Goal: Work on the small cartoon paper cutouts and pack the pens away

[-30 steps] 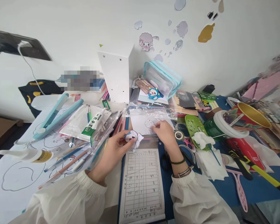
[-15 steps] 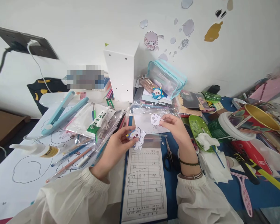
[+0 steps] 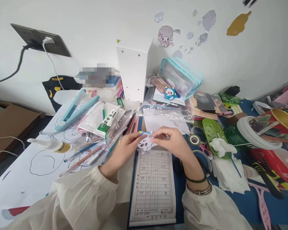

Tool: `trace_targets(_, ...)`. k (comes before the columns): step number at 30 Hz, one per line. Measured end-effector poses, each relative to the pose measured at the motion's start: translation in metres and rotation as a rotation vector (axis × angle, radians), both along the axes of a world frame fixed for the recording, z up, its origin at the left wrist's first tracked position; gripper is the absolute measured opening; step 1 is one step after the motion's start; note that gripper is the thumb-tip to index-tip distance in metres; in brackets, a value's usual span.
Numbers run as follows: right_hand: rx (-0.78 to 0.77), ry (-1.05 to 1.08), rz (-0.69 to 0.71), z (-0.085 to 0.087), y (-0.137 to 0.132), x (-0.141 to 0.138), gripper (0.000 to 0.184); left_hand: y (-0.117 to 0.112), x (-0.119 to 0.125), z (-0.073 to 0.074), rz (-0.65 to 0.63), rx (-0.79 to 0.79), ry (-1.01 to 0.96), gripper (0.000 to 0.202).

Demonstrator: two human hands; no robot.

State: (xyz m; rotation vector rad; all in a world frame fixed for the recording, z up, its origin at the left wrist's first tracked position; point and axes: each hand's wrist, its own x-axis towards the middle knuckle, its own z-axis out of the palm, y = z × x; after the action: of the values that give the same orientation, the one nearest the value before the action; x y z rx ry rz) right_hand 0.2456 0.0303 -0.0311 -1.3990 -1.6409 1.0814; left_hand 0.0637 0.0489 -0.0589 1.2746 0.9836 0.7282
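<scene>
Two paper pieces close together, just at the upper edge of the form (image 3: 155, 188): a blue-and-white cutout (image 3: 146, 132) pinched between thumb and fingers of the left hand (image 3: 124, 148), and a white face (image 3: 144, 146) gripped at its edge by the right hand (image 3: 174, 140), overlapping the cutout's front. Contact between the two, impossible to tell. Behind, a sheet (image 3: 155, 123); to the right, tape (image 3: 198, 140) and a green dish (image 3: 209, 127); to the left, a bottle (image 3: 49, 145) on its side near pencils (image 3: 81, 161), with a blue straightener (image 3: 80, 112) farther back.

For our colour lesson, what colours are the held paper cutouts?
Paper cutouts: mainly white, dark markings, some blue and yellow; head view.
</scene>
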Motion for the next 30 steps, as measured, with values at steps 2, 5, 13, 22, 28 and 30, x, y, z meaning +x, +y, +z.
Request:
trace_targets(2, 0.056, -0.064, -0.018, 0.0, 0.0, 0.0, 0.008, -0.001, 0.0, -0.003, 0.006, 0.007, 0.026, 0.032)
trace_targets(5, 0.116, -0.15, -0.041, 0.001, 0.0, 0.002, 0.005, -0.003, -0.001, -0.007, 0.045, 0.01, 0.059, 0.036)
trace_targets(13, 0.094, -0.135, -0.044, 0.001, -0.001, 0.002, 0.01, -0.005, 0.002, 0.004, -0.068, 0.108, 0.129, 0.031)
trace_targets(22, -0.05, -0.116, -0.074, 0.001, -0.001, 0.003, 0.011, -0.004, 0.002, 0.001, -0.103, 0.162, 0.161, 0.025)
trace_targets(28, -0.03, -0.078, -0.082, -0.005, -0.001, 0.004, 0.014, -0.005, 0.002, 0.005, -0.11, 0.17, 0.227, 0.029)
trace_targets(30, -0.033, -0.037, -0.078, -0.007, 0.0, 0.005, 0.014, -0.005, 0.002, 0.006, -0.108, 0.162, 0.231, 0.03)
